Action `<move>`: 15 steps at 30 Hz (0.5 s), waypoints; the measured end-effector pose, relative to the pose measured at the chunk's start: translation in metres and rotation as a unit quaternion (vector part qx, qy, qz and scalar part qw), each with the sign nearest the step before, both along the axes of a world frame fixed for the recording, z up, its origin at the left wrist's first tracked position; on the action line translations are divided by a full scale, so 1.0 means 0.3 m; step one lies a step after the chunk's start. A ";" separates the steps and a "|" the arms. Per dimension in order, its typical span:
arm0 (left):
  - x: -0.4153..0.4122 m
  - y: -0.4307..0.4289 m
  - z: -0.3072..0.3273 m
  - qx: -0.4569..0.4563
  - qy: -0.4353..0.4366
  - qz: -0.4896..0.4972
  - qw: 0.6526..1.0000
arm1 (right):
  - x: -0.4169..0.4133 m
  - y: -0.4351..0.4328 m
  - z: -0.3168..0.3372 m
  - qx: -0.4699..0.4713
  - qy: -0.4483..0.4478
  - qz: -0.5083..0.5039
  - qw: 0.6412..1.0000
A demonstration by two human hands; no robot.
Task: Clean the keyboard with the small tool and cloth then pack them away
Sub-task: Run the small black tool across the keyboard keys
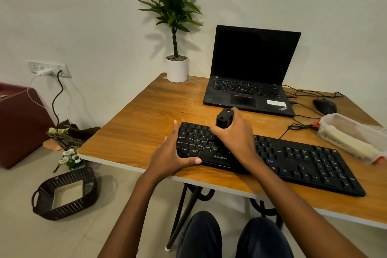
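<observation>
Keyboard cleaning fills the head view: a black Zebronics keyboard [293, 159] lies slantwise on the wooden tabletop [146, 115], its left end near the tabletop's front edge and its number pad reaching away to the right. The left hand [173, 153] rests open against the keyboard's left end, fingers laid fairly straight along the short side and the thumb stretched along the front rim, bracing that corner. The right hand [234, 134] is closed around the small tool [224, 118], a black blocky piece held roughly upright, its top sticking out above the fingers and its lower end down on the keys of the letter block, just right of the left hand; the tip itself is blurred. Behind the keyboard stands an open ThinkPad laptop [251, 73] with a dark screen, and to its right a black mouse [324, 106] sits among thin black cables. A clear plastic container [351, 134] lies near the tabletop's right side, beside the keyboard's far edge, with something pale inside that cannot be made out. A potted plant [177, 65] in a white pot stands at the back corner against the wall. On the floor to the left are a dark wicker basket [65, 195], a small bunch of white flowers [70, 158] and a maroon box [18, 123], under a wall socket [49, 68] with plugs in it.
</observation>
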State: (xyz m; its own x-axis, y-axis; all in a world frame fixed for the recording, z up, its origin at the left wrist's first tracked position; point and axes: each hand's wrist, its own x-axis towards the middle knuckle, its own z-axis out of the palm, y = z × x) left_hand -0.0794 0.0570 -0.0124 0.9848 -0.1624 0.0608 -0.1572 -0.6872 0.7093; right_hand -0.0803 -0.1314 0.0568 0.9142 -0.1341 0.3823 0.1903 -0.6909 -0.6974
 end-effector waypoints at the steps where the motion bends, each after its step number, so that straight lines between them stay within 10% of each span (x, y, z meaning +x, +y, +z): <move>1: 0.000 -0.001 0.001 -0.002 0.000 -0.002 1.000 | 0.000 -0.005 -0.001 -0.005 -0.021 -0.015 1.000; 15: 0.002 -0.001 -0.004 -0.002 -0.005 -0.002 1.000 | -0.029 -0.023 0.008 0.105 0.038 0.036 0.993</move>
State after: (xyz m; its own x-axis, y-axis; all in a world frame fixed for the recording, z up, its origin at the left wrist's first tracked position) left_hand -0.0787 0.0569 -0.0135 0.9835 -0.1666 0.0710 -0.1671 -0.6835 0.7105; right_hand -0.0890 -0.1384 0.0593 0.9498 -0.1356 0.2818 0.1753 -0.5157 -0.8387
